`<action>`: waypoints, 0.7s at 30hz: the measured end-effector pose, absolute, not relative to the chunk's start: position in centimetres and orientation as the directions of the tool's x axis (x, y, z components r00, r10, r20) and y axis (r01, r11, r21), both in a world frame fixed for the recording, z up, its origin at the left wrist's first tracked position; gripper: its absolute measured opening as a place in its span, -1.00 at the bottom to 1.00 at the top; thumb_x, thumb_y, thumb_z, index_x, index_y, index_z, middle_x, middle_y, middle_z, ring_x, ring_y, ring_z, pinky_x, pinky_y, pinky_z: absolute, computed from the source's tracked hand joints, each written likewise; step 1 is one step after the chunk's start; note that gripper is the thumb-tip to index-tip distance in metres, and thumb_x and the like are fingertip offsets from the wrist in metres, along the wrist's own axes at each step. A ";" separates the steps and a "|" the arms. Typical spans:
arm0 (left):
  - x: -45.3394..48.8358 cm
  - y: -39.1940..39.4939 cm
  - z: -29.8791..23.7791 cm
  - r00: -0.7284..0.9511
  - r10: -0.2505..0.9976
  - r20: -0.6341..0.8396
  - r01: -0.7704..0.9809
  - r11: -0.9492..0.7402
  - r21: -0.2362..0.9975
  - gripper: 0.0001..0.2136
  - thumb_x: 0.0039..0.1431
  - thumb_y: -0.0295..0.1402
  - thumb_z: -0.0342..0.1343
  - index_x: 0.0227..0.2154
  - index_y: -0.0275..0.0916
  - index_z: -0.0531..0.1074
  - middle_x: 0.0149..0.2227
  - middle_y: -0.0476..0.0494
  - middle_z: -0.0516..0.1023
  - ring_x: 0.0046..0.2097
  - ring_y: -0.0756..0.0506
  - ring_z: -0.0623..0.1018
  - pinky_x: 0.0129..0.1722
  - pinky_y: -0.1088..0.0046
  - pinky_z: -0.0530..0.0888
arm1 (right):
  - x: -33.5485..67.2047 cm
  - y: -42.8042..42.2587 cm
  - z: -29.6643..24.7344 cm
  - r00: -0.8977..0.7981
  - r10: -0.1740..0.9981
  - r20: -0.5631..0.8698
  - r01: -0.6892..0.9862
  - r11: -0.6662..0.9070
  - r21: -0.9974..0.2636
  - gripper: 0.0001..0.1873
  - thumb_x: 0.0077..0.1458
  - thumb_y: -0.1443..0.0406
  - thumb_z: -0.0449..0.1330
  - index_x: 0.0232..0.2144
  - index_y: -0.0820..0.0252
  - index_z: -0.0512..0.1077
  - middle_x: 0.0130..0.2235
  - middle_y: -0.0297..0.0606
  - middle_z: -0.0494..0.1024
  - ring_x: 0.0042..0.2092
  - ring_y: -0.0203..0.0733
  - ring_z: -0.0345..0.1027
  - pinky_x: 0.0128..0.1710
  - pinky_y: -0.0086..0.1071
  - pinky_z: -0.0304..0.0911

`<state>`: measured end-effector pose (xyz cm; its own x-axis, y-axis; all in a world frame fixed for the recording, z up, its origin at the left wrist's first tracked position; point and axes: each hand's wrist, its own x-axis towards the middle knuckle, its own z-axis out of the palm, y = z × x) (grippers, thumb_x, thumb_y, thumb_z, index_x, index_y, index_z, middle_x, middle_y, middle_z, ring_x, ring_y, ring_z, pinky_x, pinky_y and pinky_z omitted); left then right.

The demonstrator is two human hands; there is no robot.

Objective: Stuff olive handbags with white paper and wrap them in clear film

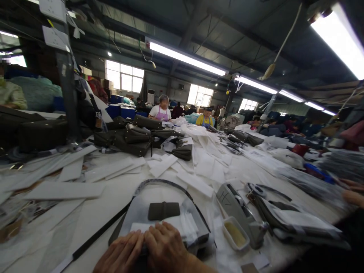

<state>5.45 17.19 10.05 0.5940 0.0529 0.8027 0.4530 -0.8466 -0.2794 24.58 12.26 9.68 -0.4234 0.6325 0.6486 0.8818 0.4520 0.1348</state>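
Observation:
Right in front of me a dark olive handbag lies on the table, partly covered by a pale, see-through sheet. Its dark handle arches away from me, and a long dark strap trails to the left. A small olive flap sits at the bag's middle, with folded white wrapping below it. My left hand and my right hand are side by side at the bag's near edge, fingers together and curled over it. Both thumbs are hidden.
A grey tape dispenser and a small white tub stand to the right. Beyond is another wrapped bag, near another person's hand. White foam strips and dark bags cover much of the table; co-workers sit beyond.

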 end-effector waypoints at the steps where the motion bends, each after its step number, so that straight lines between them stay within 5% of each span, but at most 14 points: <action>1: 5.5 16.8 10.5 0.592 0.085 0.802 0.458 -0.854 -0.247 -0.63 0.40 -0.52 -0.24 -0.08 -0.25 0.50 -0.08 -0.08 0.59 -0.02 -0.02 0.53 0.14 0.46 0.28 | 24.4 11.8 10.3 -0.397 0.668 0.630 0.889 0.449 0.085 -0.87 0.16 0.38 0.03 -0.24 0.20 0.36 -0.28 -0.21 0.55 -0.28 -0.10 0.42 -0.25 -0.25 0.32; 6: 5.9 15.3 11.9 0.600 0.173 0.781 0.473 -0.864 -0.172 -0.68 0.41 -0.52 -0.19 -0.07 -0.28 0.49 -0.10 -0.12 0.59 -0.03 -0.06 0.53 0.08 0.41 0.32 | 26.4 9.2 14.9 -0.365 0.819 0.442 0.831 0.501 -0.242 -0.71 0.19 0.26 0.20 -0.03 0.14 0.39 -0.01 -0.26 0.54 0.03 -0.14 0.38 0.13 -0.28 0.23; 10: 5.7 14.9 12.4 0.593 0.229 0.772 0.500 -0.856 -0.130 -0.70 0.40 -0.53 -0.16 -0.05 -0.31 0.48 -0.08 -0.17 0.58 -0.02 -0.10 0.52 0.09 0.34 0.32 | 33.0 5.6 18.2 -0.152 0.873 0.463 0.869 0.342 -0.359 -0.72 0.27 0.27 0.12 0.03 0.10 0.41 -0.01 -0.25 0.55 0.05 -0.18 0.39 0.09 -0.30 0.27; 14: 5.5 14.8 12.4 0.583 0.247 0.774 0.498 -0.862 -0.100 -0.72 0.37 -0.57 -0.12 -0.04 -0.33 0.48 -0.09 -0.19 0.58 -0.03 -0.12 0.52 0.09 0.32 0.32 | 42.2 0.4 17.3 0.062 0.926 0.373 0.989 -0.006 -0.149 -0.73 0.28 0.18 0.09 -0.07 0.07 0.49 -0.07 -0.18 0.57 -0.04 -0.07 0.45 -0.01 -0.20 0.34; 18: 5.3 14.8 12.3 0.589 0.276 0.760 0.493 -0.867 -0.068 -0.72 0.36 -0.59 -0.10 -0.03 -0.34 0.48 -0.06 -0.20 0.57 -0.01 -0.13 0.51 0.09 0.31 0.31 | 48.3 -3.1 12.1 -0.040 0.930 0.366 0.974 -0.045 0.222 -0.67 0.12 0.25 0.12 -0.07 0.05 0.53 0.07 -0.11 0.51 0.13 0.21 0.33 0.12 0.18 0.14; 21: 5.1 14.7 12.3 0.594 0.299 0.747 0.501 -0.864 -0.053 -0.72 0.36 -0.60 -0.09 -0.02 -0.35 0.47 -0.05 -0.21 0.57 0.01 -0.14 0.51 0.10 0.30 0.31 | 49.5 -3.4 9.2 -0.018 0.936 0.350 0.961 -0.080 0.264 -0.68 0.12 0.37 0.08 -0.16 0.04 0.57 0.12 -0.16 0.49 0.21 0.15 0.24 0.24 0.18 -0.07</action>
